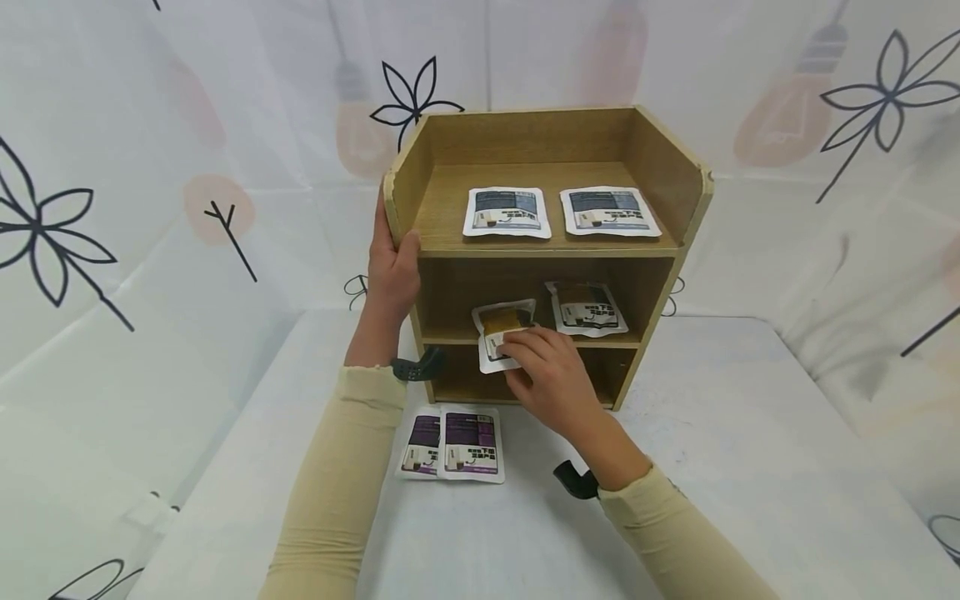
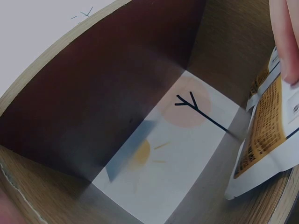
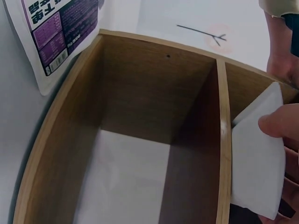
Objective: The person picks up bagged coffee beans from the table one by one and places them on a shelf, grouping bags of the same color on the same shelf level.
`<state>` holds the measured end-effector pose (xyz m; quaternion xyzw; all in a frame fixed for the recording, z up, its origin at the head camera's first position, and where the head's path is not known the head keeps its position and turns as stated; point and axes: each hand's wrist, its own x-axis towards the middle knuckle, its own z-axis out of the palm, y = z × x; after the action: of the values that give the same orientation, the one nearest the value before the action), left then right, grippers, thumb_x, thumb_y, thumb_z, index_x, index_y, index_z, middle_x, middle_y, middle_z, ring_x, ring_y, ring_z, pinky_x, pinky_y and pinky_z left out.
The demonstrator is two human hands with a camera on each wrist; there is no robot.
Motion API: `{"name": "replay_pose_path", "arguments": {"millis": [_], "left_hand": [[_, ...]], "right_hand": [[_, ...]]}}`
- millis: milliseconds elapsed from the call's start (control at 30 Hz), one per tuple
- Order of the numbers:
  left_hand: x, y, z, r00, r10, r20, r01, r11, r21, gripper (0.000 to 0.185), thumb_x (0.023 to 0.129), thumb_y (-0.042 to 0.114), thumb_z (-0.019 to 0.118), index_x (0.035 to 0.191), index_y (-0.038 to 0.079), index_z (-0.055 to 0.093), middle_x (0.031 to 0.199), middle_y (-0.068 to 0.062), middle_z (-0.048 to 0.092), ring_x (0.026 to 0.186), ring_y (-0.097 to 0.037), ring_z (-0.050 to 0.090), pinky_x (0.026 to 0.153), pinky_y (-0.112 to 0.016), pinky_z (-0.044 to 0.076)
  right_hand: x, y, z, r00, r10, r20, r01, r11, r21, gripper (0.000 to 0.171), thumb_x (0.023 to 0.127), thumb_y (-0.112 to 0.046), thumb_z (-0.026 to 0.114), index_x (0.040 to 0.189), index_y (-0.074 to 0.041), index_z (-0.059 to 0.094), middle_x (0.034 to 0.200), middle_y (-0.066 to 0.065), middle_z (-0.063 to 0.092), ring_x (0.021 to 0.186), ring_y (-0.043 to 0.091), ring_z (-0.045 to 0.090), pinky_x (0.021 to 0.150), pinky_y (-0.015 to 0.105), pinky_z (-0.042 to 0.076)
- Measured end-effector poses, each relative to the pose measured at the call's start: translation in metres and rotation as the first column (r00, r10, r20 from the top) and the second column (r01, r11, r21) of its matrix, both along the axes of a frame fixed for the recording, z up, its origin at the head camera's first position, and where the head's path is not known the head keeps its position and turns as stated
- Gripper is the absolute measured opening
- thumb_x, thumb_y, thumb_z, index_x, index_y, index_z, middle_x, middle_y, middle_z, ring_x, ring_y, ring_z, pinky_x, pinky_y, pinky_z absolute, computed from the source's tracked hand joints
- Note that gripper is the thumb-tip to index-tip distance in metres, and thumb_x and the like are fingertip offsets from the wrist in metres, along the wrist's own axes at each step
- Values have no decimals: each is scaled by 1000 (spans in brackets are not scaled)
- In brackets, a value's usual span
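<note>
Two grey packets (image 1: 506, 212) (image 1: 609, 210) already lie flat on the top shelf of the wooden rack (image 1: 678, 196), side by side. On the middle shelf a brown packet (image 1: 587, 307) lies at the right, and I am setting a second brown packet (image 1: 501, 332) to its left; this one hangs half over the shelf's front edge, so by my reckoning it is not yet fully in. Two purple packets (image 1: 469, 443) (image 1: 420, 442) lie overlapping on the bench (image 1: 750, 433), just in front of the rack, and the bottom shelf shows nothing in it, so I judge the work a little over half done.

My right hand (image 1: 551, 375) reaches forward, palm down, fingers and thumb pinching the near end of that second brown packet. My left hand (image 1: 392, 267) is raised at the rack's left side wall, palm pressed to the outside with the thumb hooked over the front edge, steadying it.
</note>
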<state>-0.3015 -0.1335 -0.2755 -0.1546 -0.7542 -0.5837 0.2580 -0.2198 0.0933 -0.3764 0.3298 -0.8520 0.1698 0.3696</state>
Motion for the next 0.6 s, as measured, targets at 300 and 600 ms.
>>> {"name": "replay_pose_path", "arguments": {"millis": [300,600], "left_hand": [[9,4,8,999,6,33,-5,1000,-14,68,98,14,37,156,34,7,157,4,27,139,-16,33,116,-46,26],[8,3,6,999,10,31,-9,1000,-11,68,98,16,37,155,38,7,156,7,28,137,-13,34,116,-44,26]], "right_hand": [[-4,-4,1,999,-21,35,19,999,31,33,81,-13,73,113,-10,71,118,8,67,114,30,57,96,48,45],[-10,-6,-1,999,-16,45,15,1000,27,32,84,-13,69,116,-10,70,119,8,66,114,30,56,96,50,45]]}}
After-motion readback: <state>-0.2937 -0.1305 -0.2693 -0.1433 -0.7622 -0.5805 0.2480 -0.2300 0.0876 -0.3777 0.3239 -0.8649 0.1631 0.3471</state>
